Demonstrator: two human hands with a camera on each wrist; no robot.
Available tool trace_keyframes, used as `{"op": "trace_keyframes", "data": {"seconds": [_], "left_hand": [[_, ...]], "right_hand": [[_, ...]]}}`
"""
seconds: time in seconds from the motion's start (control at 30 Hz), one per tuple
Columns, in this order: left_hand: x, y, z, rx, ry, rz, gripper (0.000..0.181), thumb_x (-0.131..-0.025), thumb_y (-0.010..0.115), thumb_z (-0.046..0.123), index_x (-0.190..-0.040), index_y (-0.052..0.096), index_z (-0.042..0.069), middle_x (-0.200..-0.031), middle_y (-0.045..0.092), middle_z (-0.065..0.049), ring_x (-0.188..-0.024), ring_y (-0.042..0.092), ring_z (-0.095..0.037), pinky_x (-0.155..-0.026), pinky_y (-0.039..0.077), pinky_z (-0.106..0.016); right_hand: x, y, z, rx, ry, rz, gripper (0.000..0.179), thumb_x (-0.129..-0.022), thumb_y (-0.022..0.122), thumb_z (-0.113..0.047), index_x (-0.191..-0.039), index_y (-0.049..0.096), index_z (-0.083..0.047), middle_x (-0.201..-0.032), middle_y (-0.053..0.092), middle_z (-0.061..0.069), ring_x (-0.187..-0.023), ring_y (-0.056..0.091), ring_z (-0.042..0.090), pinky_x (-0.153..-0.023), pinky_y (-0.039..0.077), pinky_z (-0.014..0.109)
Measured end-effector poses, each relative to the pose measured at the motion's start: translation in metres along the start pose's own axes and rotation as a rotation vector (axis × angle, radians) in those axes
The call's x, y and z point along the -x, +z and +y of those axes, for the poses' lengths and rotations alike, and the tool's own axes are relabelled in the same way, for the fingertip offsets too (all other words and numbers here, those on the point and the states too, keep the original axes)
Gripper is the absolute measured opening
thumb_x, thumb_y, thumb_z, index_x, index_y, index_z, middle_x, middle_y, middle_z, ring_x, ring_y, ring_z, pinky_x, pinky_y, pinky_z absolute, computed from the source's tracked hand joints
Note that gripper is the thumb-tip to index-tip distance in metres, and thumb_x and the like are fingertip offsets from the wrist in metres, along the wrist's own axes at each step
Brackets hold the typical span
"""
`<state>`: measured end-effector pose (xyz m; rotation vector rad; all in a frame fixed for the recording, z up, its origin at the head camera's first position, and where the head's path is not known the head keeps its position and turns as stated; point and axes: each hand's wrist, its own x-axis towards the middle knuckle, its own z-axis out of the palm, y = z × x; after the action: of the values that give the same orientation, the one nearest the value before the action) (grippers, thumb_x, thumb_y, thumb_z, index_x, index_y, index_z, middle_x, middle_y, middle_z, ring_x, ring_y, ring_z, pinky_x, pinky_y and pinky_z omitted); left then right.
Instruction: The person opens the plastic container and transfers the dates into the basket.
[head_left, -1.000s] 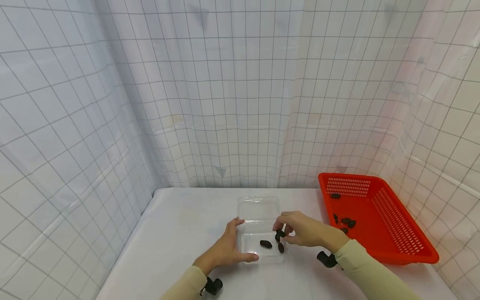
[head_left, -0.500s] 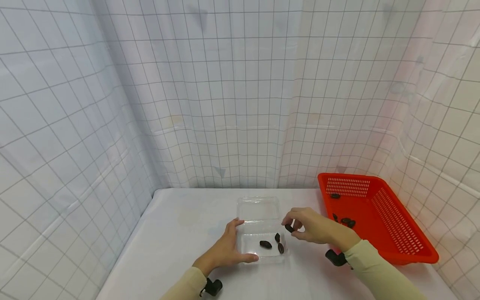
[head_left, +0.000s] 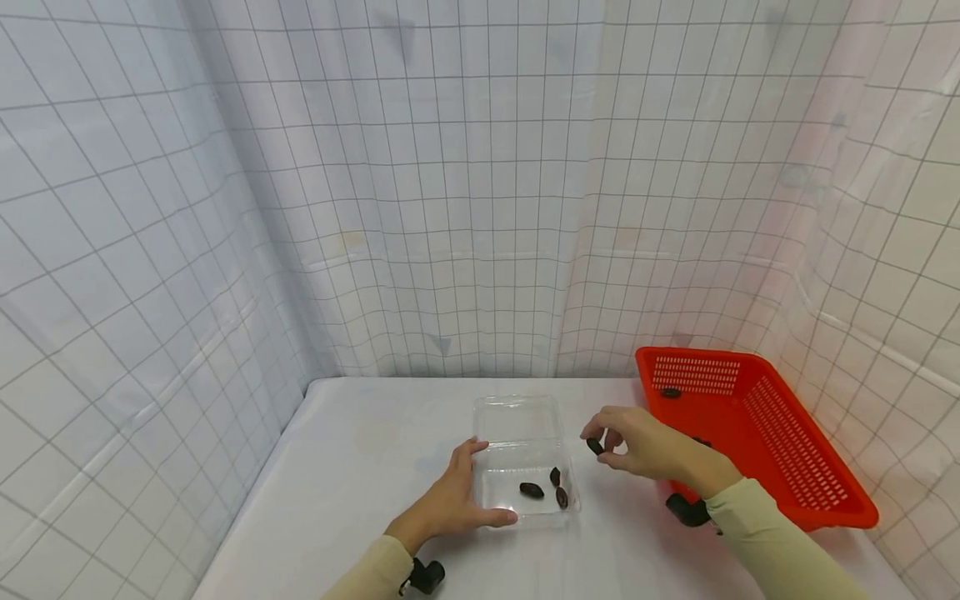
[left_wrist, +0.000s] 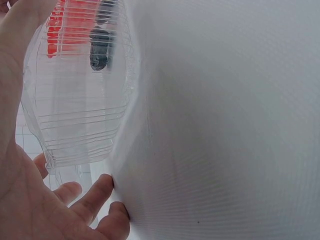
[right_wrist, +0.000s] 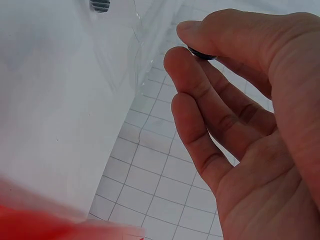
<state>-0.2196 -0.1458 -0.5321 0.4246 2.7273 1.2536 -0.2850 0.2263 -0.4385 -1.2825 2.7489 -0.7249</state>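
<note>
The dark oval piece (head_left: 595, 447) hangs above the table, just right of the clear container (head_left: 498, 479), and I see it pinched between the right hand's (head_left: 633, 437) thumb and fingertips. The white table surface (head_left: 375, 433) runs back to creased white sheeting (head_left: 480, 167) printed with grey grid lines, which rises behind and on both sides. The container lies with its lid folded back, three similar dark pieces (head_left: 532, 490) inside; at my right sits a red basket (head_left: 757, 467) with slotted walls. My right forearm reaches in across its near left part, wrist bent inward. My left hand (head_left: 450, 500) rests at the container's left side, thumb and fingers spread apart, thumb along the near edge.
</note>
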Motion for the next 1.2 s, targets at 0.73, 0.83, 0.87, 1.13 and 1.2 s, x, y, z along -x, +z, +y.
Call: {"op": "trace_keyframes", "data": {"seconds": [0.73, 0.83, 0.87, 1.13, 1.2], "left_hand": [[0.001, -0.001, 0.001, 0.007, 0.001, 0.000, 0.134, -0.081, 0.105, 0.056, -0.177, 0.027, 0.003, -0.188, 0.029, -0.026, -0.166, 0.049, -0.048, -0.133, 0.044, -0.071], [0.000, -0.001, 0.001, 0.011, 0.002, 0.004, 0.135, -0.081, 0.106, 0.055, -0.177, 0.027, 0.003, -0.188, 0.029, -0.026, -0.166, 0.049, -0.048, -0.133, 0.044, -0.071], [0.000, -0.001, 0.001, 0.011, 0.000, 0.005, 0.135, -0.081, 0.106, 0.055, -0.177, 0.027, 0.003, -0.188, 0.029, -0.026, -0.166, 0.049, -0.048, -0.133, 0.044, -0.071], [0.001, 0.000, 0.001, 0.013, -0.005, -0.001, 0.136, -0.081, 0.106, 0.056, -0.178, 0.027, 0.004, -0.189, 0.028, -0.026, -0.167, 0.048, -0.049, -0.133, 0.044, -0.071], [0.001, 0.000, 0.001, 0.016, -0.003, -0.001, 0.136, -0.081, 0.106, 0.056, -0.178, 0.027, 0.003, -0.188, 0.028, -0.026, -0.167, 0.047, -0.049, -0.134, 0.043, -0.071]], "right_hand": [[0.012, -0.023, 0.028, 0.012, 0.110, 0.089, 0.033, -0.098, 0.095, -0.010, -0.128, 0.084, -0.016, -0.102, 0.080, -0.011, -0.093, 0.072, 0.005, -0.081, 0.065, 0.026], [0.013, -0.026, 0.031, -0.002, 0.137, 0.097, 0.033, -0.098, 0.095, -0.011, -0.128, 0.084, -0.017, -0.103, 0.080, -0.011, -0.093, 0.070, 0.005, -0.080, 0.064, 0.025], [0.014, -0.027, 0.033, -0.008, 0.143, 0.100, 0.032, -0.098, 0.095, -0.011, -0.128, 0.084, -0.017, -0.103, 0.080, -0.010, -0.092, 0.070, 0.005, -0.079, 0.064, 0.025], [0.023, -0.035, 0.044, 0.007, 0.172, 0.129, 0.033, -0.098, 0.095, -0.009, -0.127, 0.083, -0.018, -0.105, 0.079, -0.010, -0.095, 0.070, 0.005, -0.081, 0.064, 0.025], [0.024, -0.037, 0.048, 0.020, 0.177, 0.136, 0.032, -0.097, 0.095, -0.009, -0.126, 0.084, -0.017, -0.106, 0.080, -0.009, -0.096, 0.070, 0.007, -0.083, 0.064, 0.025]]}}
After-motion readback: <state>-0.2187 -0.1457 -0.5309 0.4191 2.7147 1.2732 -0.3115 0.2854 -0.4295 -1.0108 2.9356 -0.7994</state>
